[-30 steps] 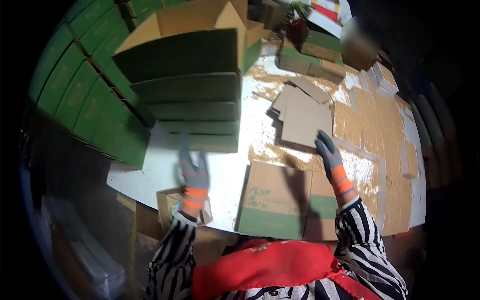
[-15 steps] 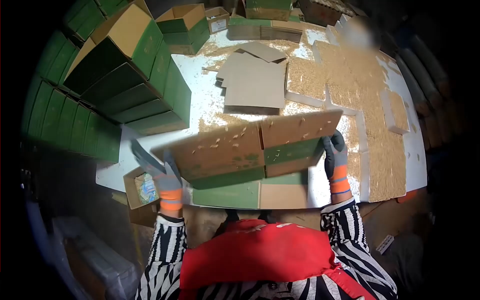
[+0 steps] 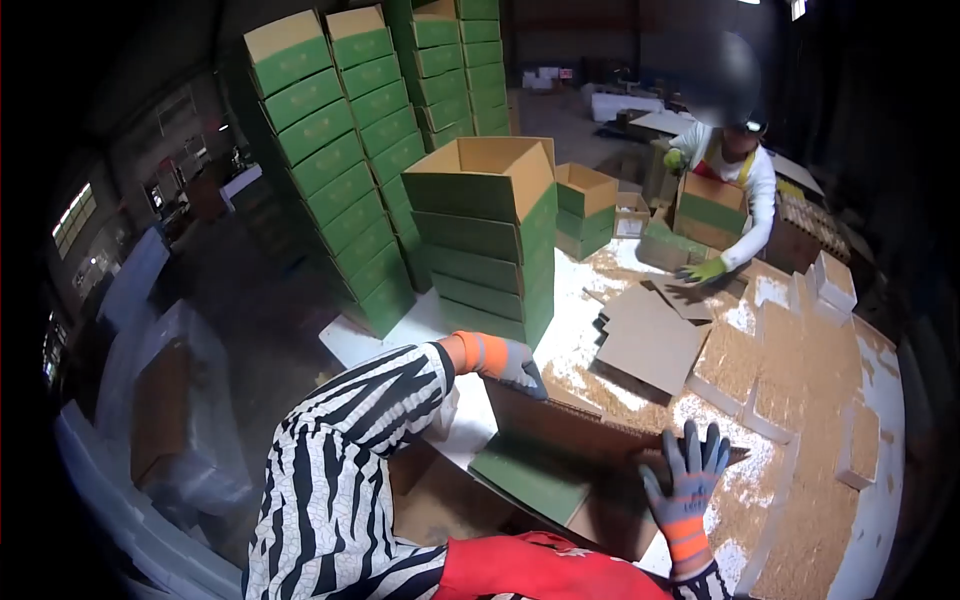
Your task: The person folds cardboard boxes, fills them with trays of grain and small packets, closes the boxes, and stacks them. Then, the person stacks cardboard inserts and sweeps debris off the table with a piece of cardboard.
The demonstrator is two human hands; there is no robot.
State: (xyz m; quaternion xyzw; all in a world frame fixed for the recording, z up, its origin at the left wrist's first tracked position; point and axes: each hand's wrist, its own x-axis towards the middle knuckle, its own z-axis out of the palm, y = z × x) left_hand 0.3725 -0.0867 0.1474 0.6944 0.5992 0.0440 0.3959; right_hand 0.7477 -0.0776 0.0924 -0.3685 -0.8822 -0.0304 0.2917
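Observation:
A green and brown cardboard box blank [image 3: 575, 435] stands tilted at the near table edge, one long brown panel raised. My left hand [image 3: 510, 367], in a grey and orange glove, is closed over the panel's upper left edge. My right hand [image 3: 690, 470], gloved alike, lies with fingers spread against the blank's right end. Below and in front of the raised panel is a green cardboard panel [image 3: 530, 482]; whether it belongs to the same blank I cannot tell. Beyond it lies a pile of flat grey-brown cardboard pieces [image 3: 650, 345].
Nested green boxes [image 3: 485, 255] stand on the table's left, with tall green box stacks [image 3: 320, 150] behind. Loose brown grain-like material [image 3: 810, 370] and white strips cover the right side. Across the table, a co-worker [image 3: 740, 190] in green gloves reaches beside a green box [image 3: 712, 212].
The view has swung up and left, bringing the co-worker into sight. My left hand has closed on the blank's edge; my right hand has spread its fingers. The blank has tilted.

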